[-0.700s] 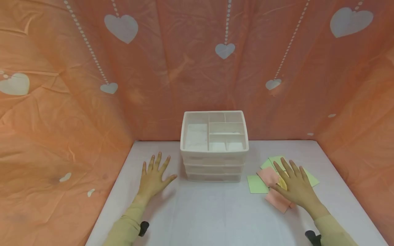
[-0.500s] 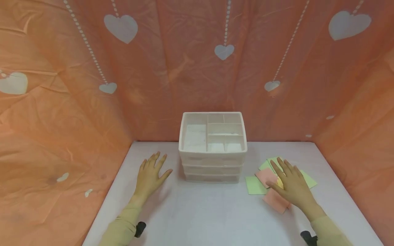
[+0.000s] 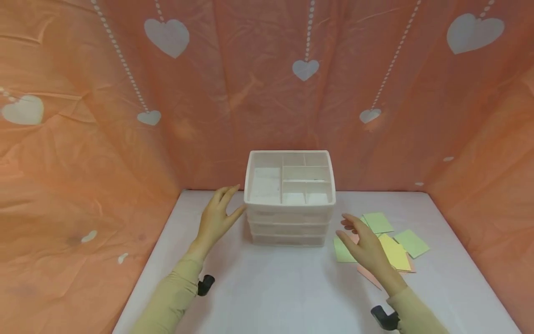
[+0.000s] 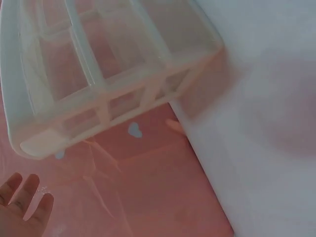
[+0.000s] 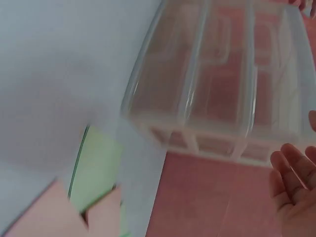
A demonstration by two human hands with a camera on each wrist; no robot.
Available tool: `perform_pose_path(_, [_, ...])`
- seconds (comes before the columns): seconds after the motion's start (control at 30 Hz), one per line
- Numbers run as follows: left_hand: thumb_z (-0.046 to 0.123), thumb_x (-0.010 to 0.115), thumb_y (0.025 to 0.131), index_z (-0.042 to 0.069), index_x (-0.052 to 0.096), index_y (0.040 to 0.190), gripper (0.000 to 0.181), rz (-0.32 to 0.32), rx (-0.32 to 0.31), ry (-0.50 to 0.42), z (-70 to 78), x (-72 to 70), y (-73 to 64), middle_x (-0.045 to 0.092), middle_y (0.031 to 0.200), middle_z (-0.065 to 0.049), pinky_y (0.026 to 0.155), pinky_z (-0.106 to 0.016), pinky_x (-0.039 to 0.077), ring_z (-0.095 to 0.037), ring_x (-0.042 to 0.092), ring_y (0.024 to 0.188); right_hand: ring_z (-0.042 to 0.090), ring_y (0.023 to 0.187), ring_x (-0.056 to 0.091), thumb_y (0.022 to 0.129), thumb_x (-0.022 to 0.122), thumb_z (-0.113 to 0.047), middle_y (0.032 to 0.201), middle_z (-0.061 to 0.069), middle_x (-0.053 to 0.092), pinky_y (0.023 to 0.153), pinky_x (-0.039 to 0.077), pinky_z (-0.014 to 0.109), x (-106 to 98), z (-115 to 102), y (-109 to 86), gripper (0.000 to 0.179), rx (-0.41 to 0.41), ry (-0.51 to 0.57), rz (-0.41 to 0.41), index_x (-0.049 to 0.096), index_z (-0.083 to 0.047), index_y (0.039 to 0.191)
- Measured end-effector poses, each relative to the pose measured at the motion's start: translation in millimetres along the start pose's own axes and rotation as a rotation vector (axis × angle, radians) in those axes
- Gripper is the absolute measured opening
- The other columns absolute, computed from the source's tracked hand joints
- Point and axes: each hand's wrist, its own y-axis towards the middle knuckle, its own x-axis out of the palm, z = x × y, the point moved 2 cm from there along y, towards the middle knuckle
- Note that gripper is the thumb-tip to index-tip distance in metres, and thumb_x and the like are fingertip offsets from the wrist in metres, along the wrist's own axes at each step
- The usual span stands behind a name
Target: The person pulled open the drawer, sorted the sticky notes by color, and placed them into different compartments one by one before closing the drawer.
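A white plastic drawer organizer point(image 3: 289, 217) with translucent drawers and a divided top tray stands at the back middle of the table. My left hand point(image 3: 213, 221) is held beside its upper left edge, fingers extended and thumb near the rim. On the other side, my right hand point(image 3: 368, 246) hovers over the left part of a pile of sticky notes, its fingers slightly bent towards the organizer. Yellow notes point(image 3: 395, 253), green notes point(image 3: 410, 243) and partly hidden pink notes make up the pile. Both wrist views show the drawer organizer point(image 4: 98, 98) with nothing in either hand.
The white table point(image 3: 283, 292) ends at orange curtains point(image 3: 250, 102) with pale hearts, which enclose it at the back and both sides. Each wrist wears a black camera mount, such as the left mount point(image 3: 206, 285).
Both hands have moved in towards the organizer: the left forward and right, the right leftward off the middle of the note pile. The yellow notes now show fully.
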Motion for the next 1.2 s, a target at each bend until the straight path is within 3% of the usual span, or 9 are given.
perform_pose_path(0.13, [0.027,0.075,0.079,0.013,0.056,0.128,0.054,-0.029,-0.046,-0.075,-1.1,11.7,6.7,0.055,0.118,-0.013,0.075,-0.045,0.051,-0.030,0.059,0.101,0.011,0.085,0.062,0.086,0.066,-0.016,0.097,0.006,0.068,0.073,0.050,0.027,21.9,-16.4,8.4,0.036,0.048,0.133,0.007,0.058,-0.004,0.119])
perform_pose_path(0.23, [0.030,0.074,0.079,0.017,0.055,0.129,0.054,-0.068,-0.095,-0.107,-1.1,18.3,9.5,0.052,0.122,-0.012,0.075,-0.045,0.051,-0.031,0.057,0.103,0.003,0.078,0.058,0.087,0.065,-0.019,0.092,0.005,0.068,0.068,0.048,0.019,38.9,-25.5,14.0,0.032,0.138,0.272,-0.022,0.061,-0.007,0.116])
perform_pose_path(0.33, [0.033,0.072,0.081,0.020,0.053,0.131,0.055,-0.111,-0.140,-0.126,-0.1,22.8,10.9,0.049,0.126,-0.012,0.077,-0.046,0.050,-0.032,0.055,0.105,0.007,0.077,0.060,0.089,0.064,-0.023,0.093,0.008,0.068,0.069,0.048,0.020,55.6,-30.5,16.6,0.032,0.261,0.415,-0.079,0.061,-0.009,0.117])
perform_pose_path(0.47, [0.030,0.071,0.082,0.019,0.054,0.130,0.052,-0.147,-0.187,-0.194,-0.7,25.1,11.3,0.051,0.127,-0.013,0.081,-0.046,0.051,-0.032,0.056,0.109,0.016,0.082,0.065,0.089,0.064,-0.022,0.099,0.015,0.068,0.079,0.051,0.028,77.7,-38.0,18.8,0.035,0.388,0.608,-0.135,0.059,-0.008,0.120])
perform_pose_path(0.6, [0.026,0.070,0.084,0.015,0.059,0.124,0.044,-0.175,-0.216,-0.290,-2.8,28.0,10.0,0.057,0.125,-0.013,0.084,-0.045,0.052,-0.031,0.059,0.110,0.013,0.085,0.067,0.089,0.063,-0.026,0.108,0.016,0.068,0.088,0.048,0.034,96.2,-45.9,21.3,0.041,0.487,0.721,-0.151,0.055,-0.009,0.125])
perform_pose_path(0.77, [0.027,0.069,0.084,0.014,0.059,0.123,0.042,-0.212,-0.255,-0.387,-7.1,30.5,10.9,0.058,0.129,-0.012,0.083,-0.042,0.053,-0.033,0.062,0.107,0.008,0.084,0.065,0.091,0.061,-0.023,0.112,0.011,0.067,0.087,0.048,0.031,109.7,-52.6,28.2,0.043,0.557,0.886,-0.115,0.051,-0.004,0.128])
perform_pose_path(0.93, [0.035,0.073,0.079,0.025,0.061,0.120,0.044,-0.252,-0.384,-0.486,-16.7,31.2,13.9,0.058,0.129,-0.006,0.081,-0.040,0.053,-0.031,0.064,0.103,0.005,0.082,0.063,0.093,0.056,-0.013,0.098,-0.006,0.067,0.079,0.048,0.021,116.3,-57.2,34.3,0.035,0.654,1.187,-0.067,0.047,0.002,0.124])
perform_pose_path(1.07, [0.038,0.075,0.076,0.029,0.062,0.118,0.045,-0.265,-0.451,-0.542,-20.7,32.4,14.4,0.060,0.127,-0.004,0.082,-0.039,0.053,-0.028,0.063,0.103,0.004,0.078,0.063,0.095,0.053,-0.015,0.087,-0.011,0.068,0.073,0.047,0.018,118.4,-63.3,35.7,0.015,0.709,1.335,-0.004,0.052,-0.006,0.107])
perform_pose_path(1.2, [0.033,0.077,0.074,0.025,0.064,0.118,0.046,-0.242,-0.452,-0.555,-21.4,35.2,13.3,0.061,0.127,-0.003,0.079,-0.034,0.052,-0.027,0.063,0.101,0.004,0.078,0.062,0.097,0.050,-0.018,0.083,-0.012,0.068,0.072,0.045,0.019,120.0,-68.9,34.7,0.004,0.756,1.408,0.040,0.052,-0.015,0.095])
